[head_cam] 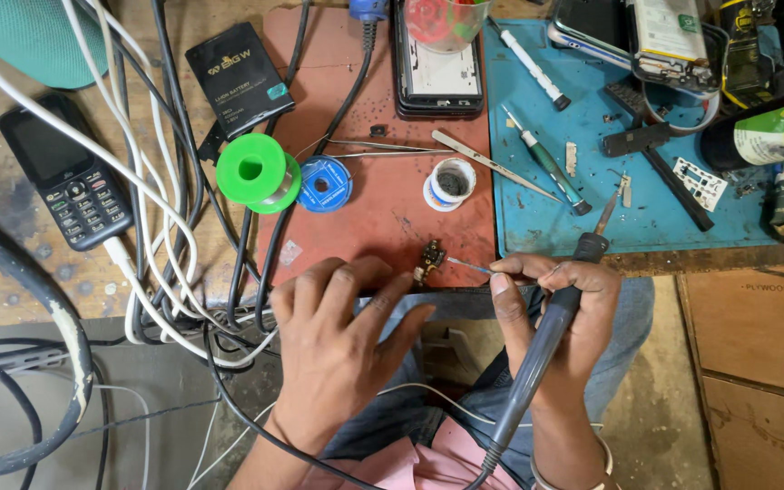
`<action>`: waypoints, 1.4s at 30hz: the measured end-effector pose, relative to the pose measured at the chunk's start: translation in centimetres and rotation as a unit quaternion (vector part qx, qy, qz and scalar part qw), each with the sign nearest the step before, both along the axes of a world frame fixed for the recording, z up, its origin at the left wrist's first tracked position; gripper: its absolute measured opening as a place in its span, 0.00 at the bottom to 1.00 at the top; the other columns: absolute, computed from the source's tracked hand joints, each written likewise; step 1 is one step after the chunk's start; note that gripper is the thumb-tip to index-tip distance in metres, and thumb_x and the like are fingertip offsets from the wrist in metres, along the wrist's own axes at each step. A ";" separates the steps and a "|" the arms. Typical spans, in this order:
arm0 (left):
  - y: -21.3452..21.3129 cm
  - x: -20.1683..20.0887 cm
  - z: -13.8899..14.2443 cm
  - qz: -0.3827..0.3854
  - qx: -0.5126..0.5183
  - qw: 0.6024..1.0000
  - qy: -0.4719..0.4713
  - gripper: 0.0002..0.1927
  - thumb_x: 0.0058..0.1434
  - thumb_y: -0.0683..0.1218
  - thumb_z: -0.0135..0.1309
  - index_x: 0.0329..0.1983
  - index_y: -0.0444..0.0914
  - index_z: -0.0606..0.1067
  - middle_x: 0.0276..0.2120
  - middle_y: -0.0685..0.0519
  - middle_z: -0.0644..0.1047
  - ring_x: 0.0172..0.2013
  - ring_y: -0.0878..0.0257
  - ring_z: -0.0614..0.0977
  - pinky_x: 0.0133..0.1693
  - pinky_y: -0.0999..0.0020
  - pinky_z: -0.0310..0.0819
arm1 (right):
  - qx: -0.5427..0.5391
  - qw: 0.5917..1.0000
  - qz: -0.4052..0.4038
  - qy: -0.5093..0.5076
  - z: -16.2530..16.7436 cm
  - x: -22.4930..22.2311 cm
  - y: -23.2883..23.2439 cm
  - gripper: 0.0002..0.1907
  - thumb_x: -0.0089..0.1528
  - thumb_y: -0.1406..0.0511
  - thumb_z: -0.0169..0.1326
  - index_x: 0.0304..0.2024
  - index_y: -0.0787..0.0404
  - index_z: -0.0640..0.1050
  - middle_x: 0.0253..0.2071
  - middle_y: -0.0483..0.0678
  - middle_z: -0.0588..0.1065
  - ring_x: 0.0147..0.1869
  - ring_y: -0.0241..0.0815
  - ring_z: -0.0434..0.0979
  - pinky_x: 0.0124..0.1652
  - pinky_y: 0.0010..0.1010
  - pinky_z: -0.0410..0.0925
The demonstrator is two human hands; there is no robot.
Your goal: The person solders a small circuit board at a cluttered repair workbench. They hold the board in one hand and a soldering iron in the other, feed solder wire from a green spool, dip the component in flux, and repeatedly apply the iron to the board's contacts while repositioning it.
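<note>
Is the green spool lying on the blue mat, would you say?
No, the green spool sits at the red mat's left edge, beside a blue spool.

Bare forearms here, a thin pale bangle (602,461) ringing the right wrist, blue denim jeans (623,340) on the legs, pink cloth (410,458) at the lap

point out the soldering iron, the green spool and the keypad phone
soldering iron (542,349), head view, on the dark handle below the right hand
green spool (254,170), head view, on its top flange
keypad phone (67,172), head view, just below its dark screen
</note>
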State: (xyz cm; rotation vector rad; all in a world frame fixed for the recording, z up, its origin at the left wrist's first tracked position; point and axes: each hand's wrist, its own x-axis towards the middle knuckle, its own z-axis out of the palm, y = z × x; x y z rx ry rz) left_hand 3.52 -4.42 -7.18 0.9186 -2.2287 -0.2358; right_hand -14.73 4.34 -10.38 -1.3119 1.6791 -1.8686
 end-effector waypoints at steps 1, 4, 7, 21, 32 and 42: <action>-0.1 -0.1 0.0 -0.011 0.001 1.000 0.005 0.18 0.60 0.54 0.67 0.51 0.46 0.80 0.48 0.59 0.74 0.51 0.57 0.74 0.51 0.57 0.59 | -0.002 1.000 -0.004 -0.003 -0.2 0.2 -0.1 0.22 0.68 0.78 0.58 0.53 0.58 0.60 0.43 0.56 0.76 0.49 0.40 0.79 0.50 0.28 0.72; -0.8 -0.6 0.0 -0.035 0.012 0.999 0.013 0.20 0.60 0.54 0.67 0.53 0.46 0.79 0.51 0.59 0.75 0.52 0.57 0.74 0.52 0.57 0.59 | -0.008 1.000 -0.009 0.000 -0.3 0.3 -0.1 0.22 0.68 0.78 0.58 0.53 0.58 0.60 0.43 0.56 0.75 0.49 0.40 0.80 0.49 0.27 0.72; -1.9 -0.8 0.2 -0.038 0.042 0.998 -0.012 0.27 0.58 0.56 0.67 0.58 0.41 0.78 0.52 0.54 0.75 0.50 0.54 0.73 0.50 0.55 0.58 | -0.006 1.000 -0.007 0.010 -0.2 0.4 0.0 0.22 0.68 0.78 0.58 0.53 0.57 0.60 0.42 0.56 0.74 0.49 0.41 0.81 0.47 0.27 0.72; -0.1 -1.8 -1.6 0.067 0.027 0.989 0.131 0.27 0.51 0.62 0.72 0.49 0.44 0.81 0.43 0.58 0.79 0.50 0.59 0.76 0.56 0.58 0.55 | 0.002 0.995 -0.081 0.059 -1.4 1.8 0.9 0.26 0.63 0.76 0.62 0.49 0.55 0.59 0.45 0.60 0.82 0.28 0.25 0.68 0.29 0.11 0.57; -0.1 -1.9 -3.0 0.068 0.002 0.989 0.134 0.26 0.52 0.63 0.72 0.47 0.44 0.83 0.41 0.59 0.80 0.49 0.59 0.77 0.55 0.59 0.54 | -0.056 0.991 -0.041 0.116 -1.9 1.3 0.4 0.24 0.66 0.76 0.60 0.50 0.57 0.58 0.38 0.56 0.77 0.45 0.42 0.82 0.61 0.47 0.76; -0.2 -1.9 -2.9 0.071 0.009 0.987 0.143 0.26 0.52 0.63 0.71 0.47 0.44 0.83 0.41 0.59 0.80 0.49 0.60 0.77 0.55 0.59 0.54 | -0.051 0.991 -0.033 0.123 -1.9 1.4 0.4 0.24 0.66 0.76 0.60 0.50 0.58 0.58 0.39 0.55 0.76 0.46 0.42 0.83 0.62 0.49 0.76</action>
